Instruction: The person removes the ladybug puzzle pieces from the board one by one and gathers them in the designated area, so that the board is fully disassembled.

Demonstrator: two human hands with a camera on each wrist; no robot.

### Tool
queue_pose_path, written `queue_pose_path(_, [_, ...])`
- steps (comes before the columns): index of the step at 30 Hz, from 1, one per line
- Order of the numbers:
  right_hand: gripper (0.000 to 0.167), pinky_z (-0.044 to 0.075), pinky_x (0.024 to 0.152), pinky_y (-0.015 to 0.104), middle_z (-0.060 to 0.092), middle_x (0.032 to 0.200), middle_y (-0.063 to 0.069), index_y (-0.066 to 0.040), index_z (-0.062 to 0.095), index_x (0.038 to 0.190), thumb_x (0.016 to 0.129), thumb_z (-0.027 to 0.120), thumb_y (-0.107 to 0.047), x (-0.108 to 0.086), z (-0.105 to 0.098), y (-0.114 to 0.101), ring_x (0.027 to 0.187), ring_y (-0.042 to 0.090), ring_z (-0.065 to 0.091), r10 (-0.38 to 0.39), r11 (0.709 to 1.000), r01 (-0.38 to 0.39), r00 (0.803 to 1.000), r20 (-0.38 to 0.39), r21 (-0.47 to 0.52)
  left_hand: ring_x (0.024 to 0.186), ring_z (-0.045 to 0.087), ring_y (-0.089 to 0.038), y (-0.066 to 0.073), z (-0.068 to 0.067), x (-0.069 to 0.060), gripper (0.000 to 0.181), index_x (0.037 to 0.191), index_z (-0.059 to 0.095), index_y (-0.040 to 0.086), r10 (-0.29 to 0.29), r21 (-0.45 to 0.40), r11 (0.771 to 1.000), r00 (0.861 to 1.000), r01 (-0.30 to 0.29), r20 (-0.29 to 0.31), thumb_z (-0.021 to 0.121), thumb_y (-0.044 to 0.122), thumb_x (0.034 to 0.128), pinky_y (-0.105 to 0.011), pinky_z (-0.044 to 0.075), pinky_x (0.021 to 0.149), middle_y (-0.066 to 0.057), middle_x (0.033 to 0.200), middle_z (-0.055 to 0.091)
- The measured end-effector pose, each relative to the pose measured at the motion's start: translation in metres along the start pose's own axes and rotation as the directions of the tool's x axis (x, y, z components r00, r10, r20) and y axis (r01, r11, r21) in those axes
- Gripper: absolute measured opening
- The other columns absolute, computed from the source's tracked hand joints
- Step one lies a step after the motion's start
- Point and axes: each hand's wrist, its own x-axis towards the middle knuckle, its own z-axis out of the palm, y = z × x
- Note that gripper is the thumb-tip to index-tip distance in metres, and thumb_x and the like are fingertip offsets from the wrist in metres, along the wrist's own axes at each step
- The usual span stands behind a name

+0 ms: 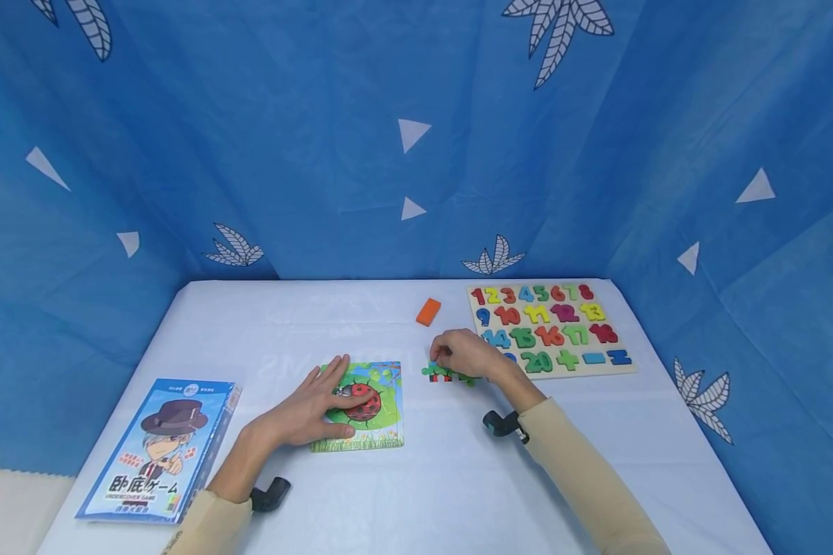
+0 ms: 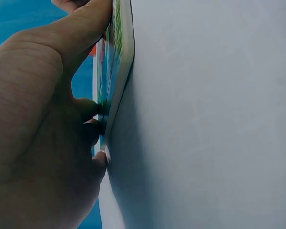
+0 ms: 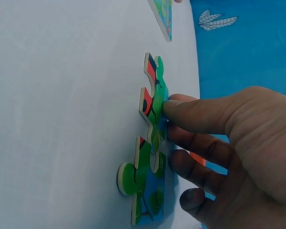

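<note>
while right fingers (image 3: 193,113) pinch pieces (image 3: 155,104), ladybug puzzle (image 1: 387,405)

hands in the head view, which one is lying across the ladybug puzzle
The left hand, its fingers spread over the ladybug puzzle; the right hand is away from it, at the loose puzzle pieces.

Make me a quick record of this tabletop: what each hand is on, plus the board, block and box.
left hand: resting on the ladybug puzzle
right hand: fingers curled at the edge of loose puzzle pieces
number board: far right, colored numerals
orange block: left of the board
game box: left side, cover up
</note>
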Motion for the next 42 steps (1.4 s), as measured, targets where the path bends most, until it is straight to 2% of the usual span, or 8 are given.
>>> queue_pose_path(15, [0.014,0.049,0.077,0.031,0.065,0.089,-0.008,-0.025,0.07,0.092,0.096,0.066,-0.012,0.001,0.002,0.003,0.086,0.016,0.057,0.0,1.0,0.0,1.0,0.005,0.022,0.155,-0.001,-0.037,0.0,0.001,-0.001,0.065,0.145,0.055,0.029,0.001,0.0,1.0,1.0,-0.001,0.001,0.072,0.054,0.0874,-0.063,0.005,0.121,-0.019,0.168,0.002])
queue_pose_path(19, [0.014,0.049,0.077,0.031,0.065,0.09,-0.008,-0.024,0.07,0.093,0.096,0.066,-0.012,0.001,0.001,0.003,0.086,0.016,0.057,-0.004,1.0,0.004,1.0,0.009,0.023,0.155,-0.001,-0.036,-0.001,0.001,-0.001,0.065,0.146,0.053,0.033,0.001,0.001,1.0,1.0,-0.001,0.001,0.072,0.055,0.0875,-0.062,0.005,0.121,-0.018,0.169,0.002])
queue_pose_path(25, [0.006,0.051,0.08,0.029,0.065,0.089,-0.01,-0.022,0.073,0.097,0.097,0.068,-0.02,0.001,0.002,0.003,0.085,0.014,0.057,-0.033,0.999,0.035,0.998,-0.05,0.026,0.156,0.001,-0.036,-0.001,0.002,0.0,0.064,0.148,0.049,0.041,0.005,0.016,1.0,1.0,-0.005,0.002,0.07,0.053,0.0893,-0.063,0.007,0.121,-0.017,0.169,0.005])
queue_pose_path(29, [0.008,0.051,0.076,0.029,0.065,0.086,-0.009,-0.019,0.074,0.099,0.098,0.067,-0.024,0.0,0.003,-0.006,0.082,0.013,0.057,-0.076,0.996,0.081,0.993,-0.09,0.045,0.155,0.002,-0.036,0.0,0.001,0.001,0.06,0.148,0.051,0.039,0.012,0.011,1.0,1.0,-0.012,-0.002,0.069,0.042,0.0911,-0.063,0.008,0.121,-0.017,0.169,0.006])
queue_pose_path(32, [0.009,0.05,0.069,0.029,0.065,0.083,-0.008,-0.018,0.073,0.099,0.099,0.066,-0.023,-0.001,0.006,-0.017,0.078,0.013,0.057,-0.104,0.992,0.109,0.992,-0.068,0.07,0.155,0.004,-0.037,0.001,-0.001,0.001,0.061,0.147,0.052,0.038,0.011,0.002,1.0,1.0,-0.011,-0.011,0.069,0.037,0.0894,-0.064,0.009,0.12,-0.017,0.168,0.009])
queue_pose_path(36, [0.009,0.049,0.065,0.026,0.065,0.083,-0.009,-0.017,0.073,0.1,0.099,0.065,-0.022,0.001,0.013,-0.033,0.075,0.011,0.057,-0.143,0.985,0.145,0.989,-0.021,0.093,0.155,0.009,-0.037,0.0,-0.002,0.0,0.063,0.147,0.052,0.038,0.002,0.024,1.0,0.999,-0.001,-0.047,0.073,0.041,0.0877,-0.065,0.011,0.12,-0.013,0.168,0.017])
queue_pose_path(42, [0.009,0.048,0.07,0.024,0.065,0.084,-0.012,-0.019,0.074,0.098,0.099,0.066,-0.023,0.007,0.03,-0.056,0.077,0.008,0.056,-0.233,0.972,0.232,0.972,0.017,0.049,0.154,0.013,-0.038,-0.004,-0.003,-0.004,0.063,0.146,0.053,0.039,-0.004,0.023,1.0,0.997,0.006,-0.083,0.076,0.045,0.0868,-0.067,0.011,0.118,-0.011,0.166,0.024])
